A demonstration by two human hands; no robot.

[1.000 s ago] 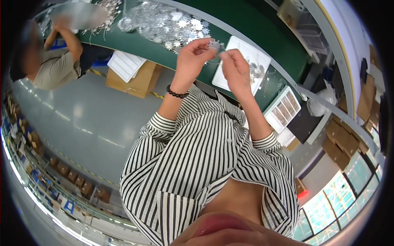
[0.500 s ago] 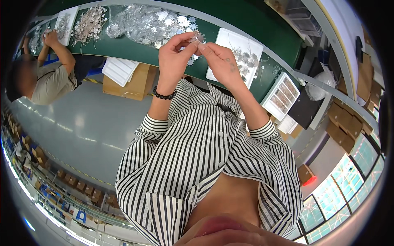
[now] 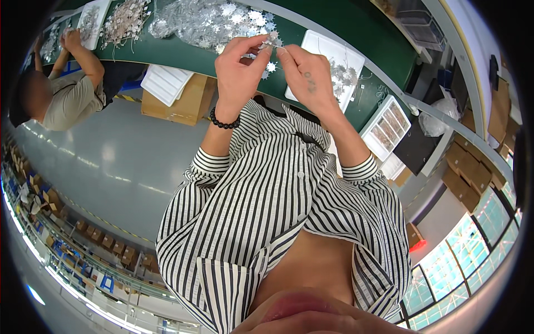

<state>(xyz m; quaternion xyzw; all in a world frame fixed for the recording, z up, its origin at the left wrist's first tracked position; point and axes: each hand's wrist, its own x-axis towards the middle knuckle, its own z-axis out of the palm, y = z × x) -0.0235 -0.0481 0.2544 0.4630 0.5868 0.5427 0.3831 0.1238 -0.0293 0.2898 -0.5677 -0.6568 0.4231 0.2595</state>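
Observation:
My left hand [image 3: 240, 69] pinches a silver snowflake-shaped ornament [image 3: 273, 40] between thumb and fingertips, above the green table. A short pale string [image 3: 280, 47] runs from the ornament to my right hand [image 3: 309, 80], whose thumb and forefinger are closed on it. Beneath and beyond my left hand lies a heap of silver snowflake ornaments [image 3: 233, 22], spilling from clear plastic wrapping [image 3: 172, 19]. One loose snowflake [image 3: 271, 67] shows between my hands. Right of my right hand, a white tray [image 3: 315, 42] holds more snowflakes with strings [image 3: 344, 75].
A pile of small tags with strings [image 3: 125, 22] lies on the table [image 3: 183, 53] to the left. Further left a co-worker [image 3: 72, 92] handles items beside another white tray [image 3: 92, 25]. A divided white box [image 3: 386, 128] stands at right. A cardboard box [image 3: 178, 106] stands below the table edge.
My hands have drawn slightly apart, and the string now shows stretched between them. The whole view has shifted a little. The left hand still holds the snowflake.

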